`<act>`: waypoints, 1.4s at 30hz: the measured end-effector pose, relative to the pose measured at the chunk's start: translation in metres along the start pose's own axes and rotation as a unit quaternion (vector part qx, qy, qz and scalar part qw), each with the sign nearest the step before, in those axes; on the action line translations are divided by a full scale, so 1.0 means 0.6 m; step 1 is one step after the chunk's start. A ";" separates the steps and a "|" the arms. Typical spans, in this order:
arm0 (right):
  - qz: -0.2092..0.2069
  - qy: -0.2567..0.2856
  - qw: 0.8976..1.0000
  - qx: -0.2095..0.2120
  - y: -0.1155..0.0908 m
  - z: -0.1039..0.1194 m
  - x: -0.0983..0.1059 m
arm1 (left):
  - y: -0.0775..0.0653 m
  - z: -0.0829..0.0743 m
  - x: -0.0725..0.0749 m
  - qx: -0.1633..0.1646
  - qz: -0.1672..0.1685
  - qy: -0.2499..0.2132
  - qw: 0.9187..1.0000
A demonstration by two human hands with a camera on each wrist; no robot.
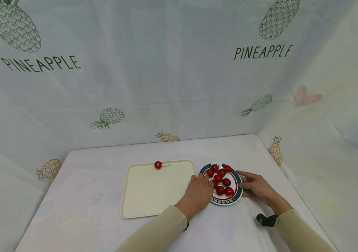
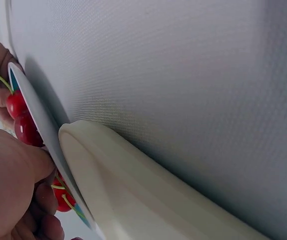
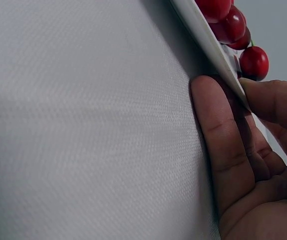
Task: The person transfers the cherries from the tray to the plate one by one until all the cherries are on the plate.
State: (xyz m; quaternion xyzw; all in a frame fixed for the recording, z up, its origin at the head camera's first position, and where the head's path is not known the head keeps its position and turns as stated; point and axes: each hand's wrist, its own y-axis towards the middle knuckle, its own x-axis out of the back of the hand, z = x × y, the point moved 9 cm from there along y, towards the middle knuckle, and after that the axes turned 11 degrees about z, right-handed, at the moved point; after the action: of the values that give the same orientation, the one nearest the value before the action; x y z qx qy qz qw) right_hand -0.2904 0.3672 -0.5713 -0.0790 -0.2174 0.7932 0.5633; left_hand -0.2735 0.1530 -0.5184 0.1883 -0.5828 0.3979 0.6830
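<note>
A round plate (image 1: 239, 193) with a dark green patterned rim and a red ring bears several red cherries (image 1: 226, 182), some with green stems. My left hand (image 1: 200, 190) reaches over the plate's left side, fingers curled down among the cherries. In the left wrist view, its thumb (image 2: 39, 162) lies close to the plate's inner side; I cannot tell whether a cherry sits between thumb and fingers. At the right rim, my right hand (image 1: 258, 189) pinches the plate's edge, one digit above it and another finger (image 3: 216, 125) below, beside the cloth.
Left of the plate lies a cream rectangular tray (image 1: 147, 190), its right edge beside the plate rim. One stemmed cherry (image 1: 158, 165) rests at the tray's far edge. White cloth (image 1: 81, 203) covers the table, and a pineapple-printed curtain (image 1: 172, 80) hangs behind.
</note>
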 end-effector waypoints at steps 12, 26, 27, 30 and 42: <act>0.001 -0.006 1.000 0.002 -0.001 0.001 -0.001 | 0.003 0.006 -0.002 0.000 -0.001 -0.017 1.000; -0.008 -0.007 1.000 -0.002 0.000 -0.003 0.001 | 0.003 0.072 0.000 0.030 -0.005 -0.063 0.998; -0.008 -0.007 1.000 -0.001 0.000 -0.004 0.001 | 0.001 0.079 0.001 0.034 -0.006 -0.067 0.997; -0.005 -0.006 1.000 0.002 0.000 -0.004 0.000 | -0.006 0.103 0.002 0.046 -0.011 -0.077 0.996; -0.010 -0.005 1.000 -0.001 -0.001 -0.004 0.000 | -0.031 0.213 -0.031 0.092 -0.033 -0.116 0.988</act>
State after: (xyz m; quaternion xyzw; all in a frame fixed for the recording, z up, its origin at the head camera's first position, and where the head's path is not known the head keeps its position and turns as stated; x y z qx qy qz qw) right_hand -0.2890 0.3679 -0.5735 -0.0735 -0.2212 0.7877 0.5702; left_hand -0.3417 0.0435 -0.5002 0.3148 -0.6124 0.4025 0.6032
